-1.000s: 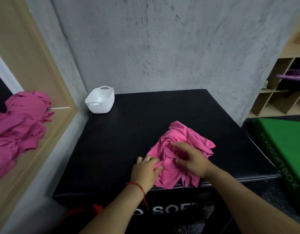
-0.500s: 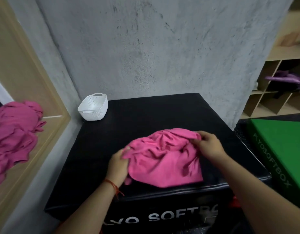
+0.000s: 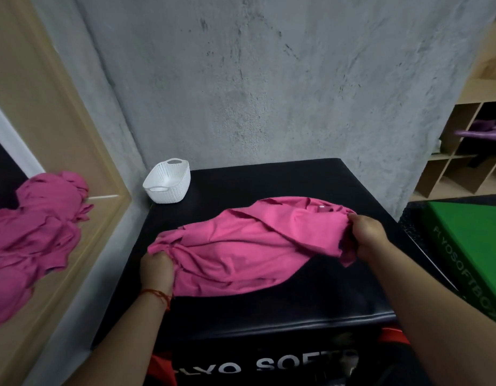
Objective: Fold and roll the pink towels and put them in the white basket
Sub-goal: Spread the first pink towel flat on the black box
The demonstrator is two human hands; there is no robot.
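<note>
While my left hand bunches one end of the pink towel in curled fingers and my right hand pinches the opposite edge, the cloth spans the gap between them and sags onto the black plyo box. I judge it is pulled wide so that it can be laid flat for folding. Both sets of fingers are clamped on fabric, none spread. Beyond my left fingertips, at the far corner of the box by the concrete wall, the white basket stands with nothing pink showing inside, apart from the folding space. Further left of that hand, a heap of pink towels lies on a wooden ledge, presumably the stock yet to be done. Right of my right fingers sits a green soft box.
</note>
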